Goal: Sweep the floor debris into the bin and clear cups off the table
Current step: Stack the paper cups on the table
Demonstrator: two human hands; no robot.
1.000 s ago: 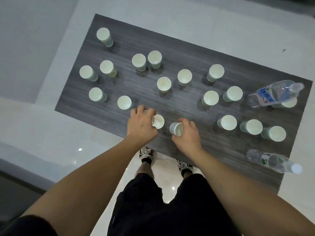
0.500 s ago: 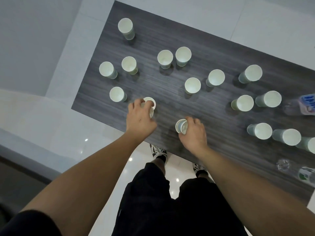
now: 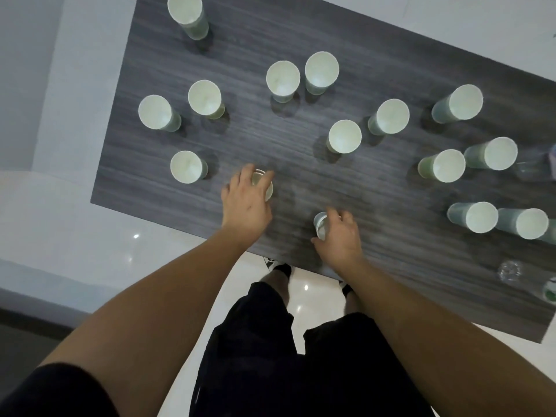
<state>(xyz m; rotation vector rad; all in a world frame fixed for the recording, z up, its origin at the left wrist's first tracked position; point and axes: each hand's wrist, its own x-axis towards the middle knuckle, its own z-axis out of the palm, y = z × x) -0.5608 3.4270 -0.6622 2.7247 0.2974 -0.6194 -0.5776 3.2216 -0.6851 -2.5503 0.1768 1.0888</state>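
Several pale green paper cups stand open side up on a dark wood-grain table. My left hand grips stacked cups near the table's front edge, fingers curled over the rim. My right hand holds a tilted paper cup just above the front edge. The nearest loose cup stands left of my left hand. Another cup stands behind and between my hands.
Two clear plastic bottles lie at the right edge, one behind and one near the front corner. A glossy white floor surrounds the table. My legs and shoes show under the front edge.
My left hand moved left with its cup onto the neighbouring cup and now grips both. My right hand keeps its tilted cup. The view has closed in on the table.
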